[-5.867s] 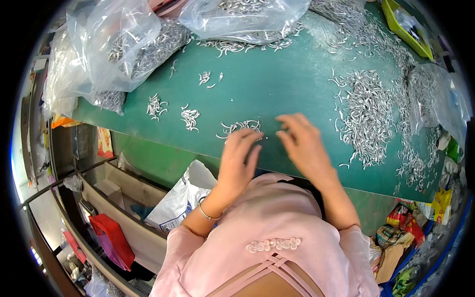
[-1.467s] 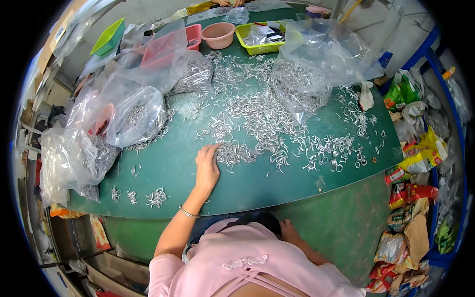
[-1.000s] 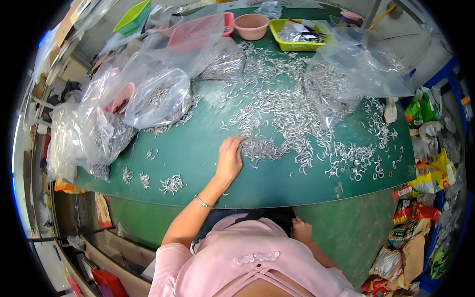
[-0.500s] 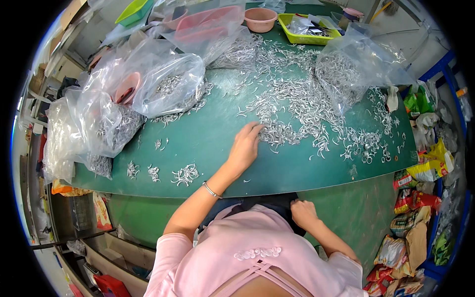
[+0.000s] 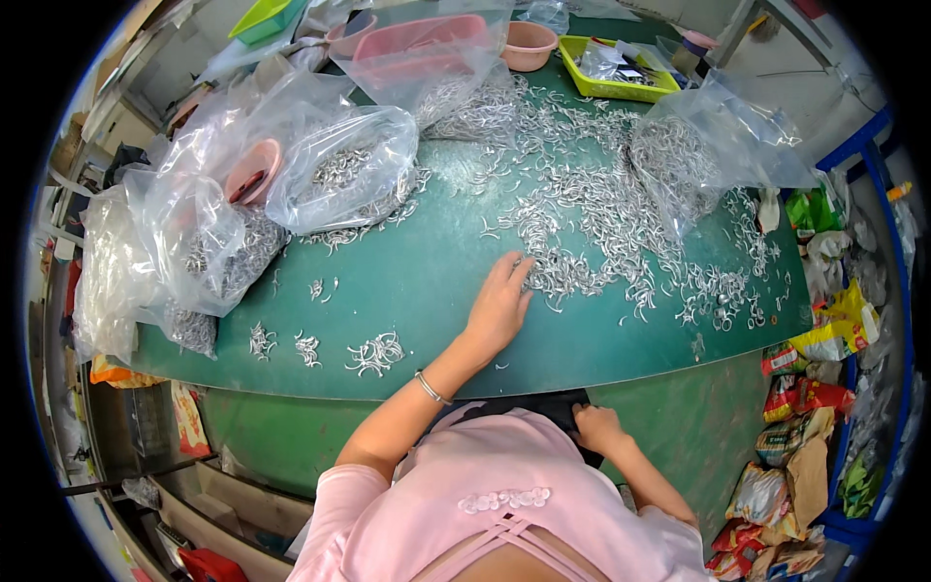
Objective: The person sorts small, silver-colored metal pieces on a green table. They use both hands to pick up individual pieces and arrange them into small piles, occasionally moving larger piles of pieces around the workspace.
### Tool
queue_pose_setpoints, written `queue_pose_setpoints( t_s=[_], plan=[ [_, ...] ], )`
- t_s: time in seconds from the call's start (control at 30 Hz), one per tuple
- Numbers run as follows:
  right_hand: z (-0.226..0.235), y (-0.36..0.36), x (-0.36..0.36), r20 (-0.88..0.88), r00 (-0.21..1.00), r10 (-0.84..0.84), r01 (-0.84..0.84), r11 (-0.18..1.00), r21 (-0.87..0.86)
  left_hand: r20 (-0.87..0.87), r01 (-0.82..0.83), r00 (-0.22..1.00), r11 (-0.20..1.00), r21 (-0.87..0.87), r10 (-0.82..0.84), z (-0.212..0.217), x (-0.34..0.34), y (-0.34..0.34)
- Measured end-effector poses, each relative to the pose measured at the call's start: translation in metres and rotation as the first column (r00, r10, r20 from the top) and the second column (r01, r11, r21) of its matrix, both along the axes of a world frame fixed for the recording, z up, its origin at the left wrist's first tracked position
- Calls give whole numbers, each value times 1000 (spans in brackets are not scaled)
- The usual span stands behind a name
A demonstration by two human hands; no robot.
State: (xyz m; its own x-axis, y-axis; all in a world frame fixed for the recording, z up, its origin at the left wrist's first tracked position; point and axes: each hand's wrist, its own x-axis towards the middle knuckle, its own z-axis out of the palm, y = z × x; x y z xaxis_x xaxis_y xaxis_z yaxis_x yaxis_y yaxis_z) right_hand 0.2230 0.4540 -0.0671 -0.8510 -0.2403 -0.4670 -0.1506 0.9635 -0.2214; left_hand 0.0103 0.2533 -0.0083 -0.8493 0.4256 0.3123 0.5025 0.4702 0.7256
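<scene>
My left hand (image 5: pixel 497 308) reaches over the green tabletop (image 5: pixel 427 281), palm down, fingers stretched out. Its fingertips lie against the near left edge of a wide, loose pile of small curved silver metal pieces (image 5: pixel 606 209). Whether a piece is under the fingertips cannot be made out. Below the table edge, my right hand (image 5: pixel 598 427) rests on dark cloth at my lap. Its fingers are loosely curled and nothing shows in them. Toward the near left edge lie separate small heaps of the same pieces, the largest (image 5: pixel 375 354) being closest to my left forearm.
Clear plastic bags of metal pieces stand at left (image 5: pixel 233 242), back left (image 5: pixel 344 175) and right (image 5: pixel 679 165). Farther back are a pink basin (image 5: pixel 529 47) and a yellow-green tray (image 5: pixel 616 87). A blue rack (image 5: pixel 887 194) with colourful packages is beyond the right edge.
The whole view has shifted slightly, moving the table lower and rightward in it. My left hand stays at the pile's edge, its fingers now looking straighter. My right hand remains at my lap.
</scene>
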Motion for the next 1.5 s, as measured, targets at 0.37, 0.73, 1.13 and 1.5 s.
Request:
queue_pose_setpoints(
  t_s=[0.37, 0.73, 1.13, 1.5],
  plan=[
    [121, -23, -139, -341, 819, -461, 188, 777, -600, -56, 4, 998, 967, -253, -19, 1, -15, 1],
    [70, -47, -191, -595, 729, -339, 34, 885, -463, 112, -44, 993, 996, 75, 35, -6, -17, -18],
    [87, -13, -198, -303, 610, -732, 251, 541, -803, 744, -345, 586, 733, 586, -320, 17, -39, -28],
    [92, -60, -182, -522, 797, -306, 15, 873, -488, 258, -100, 962, 994, 42, 86, 32, -9, -53]
  ],
)
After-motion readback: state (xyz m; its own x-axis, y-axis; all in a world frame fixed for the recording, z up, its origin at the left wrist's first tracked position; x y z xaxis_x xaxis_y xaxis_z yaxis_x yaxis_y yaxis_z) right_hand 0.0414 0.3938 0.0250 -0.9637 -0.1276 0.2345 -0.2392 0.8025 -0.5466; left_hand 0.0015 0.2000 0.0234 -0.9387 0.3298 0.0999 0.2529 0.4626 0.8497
